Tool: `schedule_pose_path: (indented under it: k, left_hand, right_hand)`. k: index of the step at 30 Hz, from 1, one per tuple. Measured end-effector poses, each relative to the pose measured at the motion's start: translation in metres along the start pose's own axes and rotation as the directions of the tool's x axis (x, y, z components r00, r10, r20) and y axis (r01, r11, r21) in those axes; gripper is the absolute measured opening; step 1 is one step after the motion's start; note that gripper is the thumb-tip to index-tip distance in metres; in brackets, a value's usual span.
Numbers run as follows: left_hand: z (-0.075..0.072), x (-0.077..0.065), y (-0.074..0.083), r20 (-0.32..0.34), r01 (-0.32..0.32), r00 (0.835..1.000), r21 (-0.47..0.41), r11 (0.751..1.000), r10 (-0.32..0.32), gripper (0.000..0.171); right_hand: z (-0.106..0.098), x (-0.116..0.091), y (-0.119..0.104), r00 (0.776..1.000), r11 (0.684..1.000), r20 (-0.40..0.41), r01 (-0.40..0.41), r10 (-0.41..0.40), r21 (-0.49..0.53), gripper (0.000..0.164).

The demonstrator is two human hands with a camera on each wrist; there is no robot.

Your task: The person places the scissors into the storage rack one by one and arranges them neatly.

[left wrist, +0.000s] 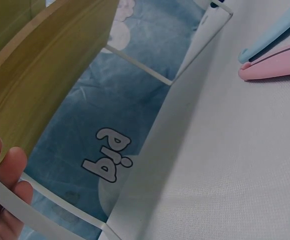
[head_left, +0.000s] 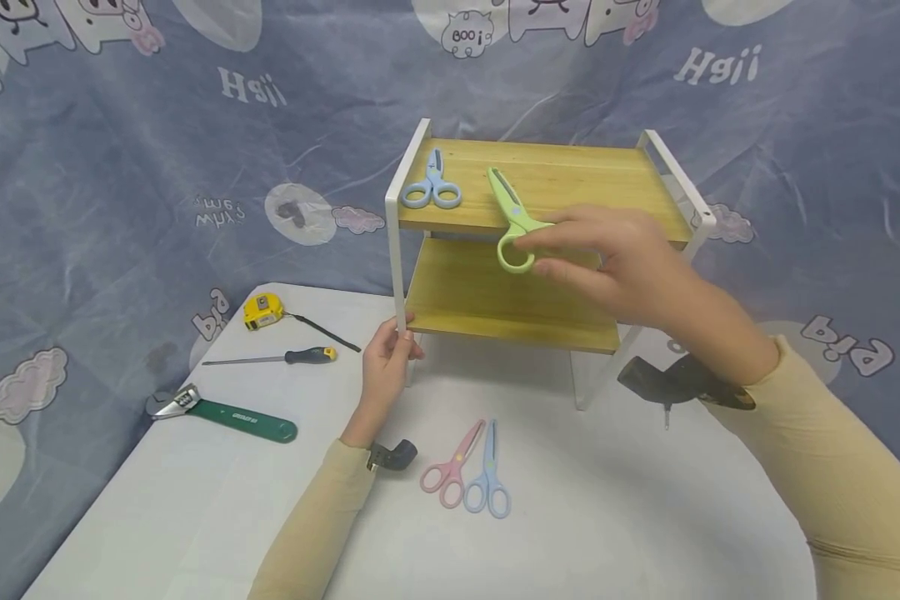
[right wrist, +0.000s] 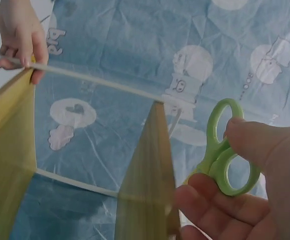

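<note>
My right hand [head_left: 618,258] pinches green scissors [head_left: 516,218] by the handles between thumb and fingers, blades pointing away. In the head view they overlap the front edge of the upper wooden shelf [head_left: 570,179]. In the right wrist view, the green handle loops [right wrist: 228,150] show between thumb and fingers. My left hand [head_left: 386,362] grips the white front left leg [head_left: 398,275] of the rack near the lower shelf [head_left: 510,292]. Blue scissors [head_left: 432,182] lie on the upper shelf at its left end.
Pink scissors [head_left: 453,467] and another blue pair [head_left: 489,475] lie side by side on the white table [head_left: 607,517] before the rack. At left are a yellow tape measure [head_left: 263,311], a screwdriver [head_left: 307,356] and a green-handled adjustable wrench [head_left: 232,418]. A patterned cloth [head_left: 330,100] hangs behind.
</note>
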State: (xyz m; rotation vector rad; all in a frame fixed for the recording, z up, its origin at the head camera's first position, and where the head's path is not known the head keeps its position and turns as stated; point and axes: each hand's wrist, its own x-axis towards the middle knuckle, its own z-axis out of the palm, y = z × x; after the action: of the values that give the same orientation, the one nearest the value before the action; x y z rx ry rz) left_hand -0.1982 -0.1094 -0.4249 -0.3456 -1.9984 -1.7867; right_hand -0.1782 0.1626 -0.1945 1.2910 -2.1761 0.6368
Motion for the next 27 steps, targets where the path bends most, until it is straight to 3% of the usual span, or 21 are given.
schedule_pose_path:
  k: [6, 13, 16, 19, 23, 27]
  left_hand:
    - [0.003, 0.003, -0.026, -0.023, 0.014, 1.0, -0.012, 1.0, -0.014, 0.029]
    - [0.002, 0.004, -0.032, -0.02, -0.028, 0.999, -0.033, 0.999, 0.027, 0.029]
    - [0.002, 0.004, -0.032, -0.018, -0.032, 0.999, -0.034, 0.999, 0.031, 0.029]
    - [0.001, 0.003, -0.032, -0.018, -0.028, 0.999, -0.037, 0.999, 0.027, 0.029]
    - [0.002, 0.003, -0.033, -0.02, -0.024, 1.0, -0.035, 0.999, 0.024, 0.028]
    - [0.002, 0.003, -0.033, -0.02, -0.027, 0.999, -0.026, 0.999, 0.026, 0.028]
  right_hand:
    - [0.005, 0.019, 0.006, 0.999, 0.998, -0.006, -0.034, 0.034, -0.054, 0.025]
    - [0.01, 0.036, 0.013, 0.997, 0.991, 0.037, -0.06, 0.065, -0.117, 0.02]
    - [0.013, 0.043, 0.02, 0.989, 0.983, 0.066, -0.119, 0.129, -0.139, 0.02]
    - [0.015, 0.049, 0.027, 0.97, 0.966, 0.1, -0.205, 0.222, -0.156, 0.021]
    - [0.016, 0.058, 0.035, 0.924, 0.933, 0.161, -0.321, 0.346, -0.162, 0.024]
    - [0.016, 0.063, 0.039, 0.894, 0.913, 0.198, -0.373, 0.402, -0.166, 0.026]
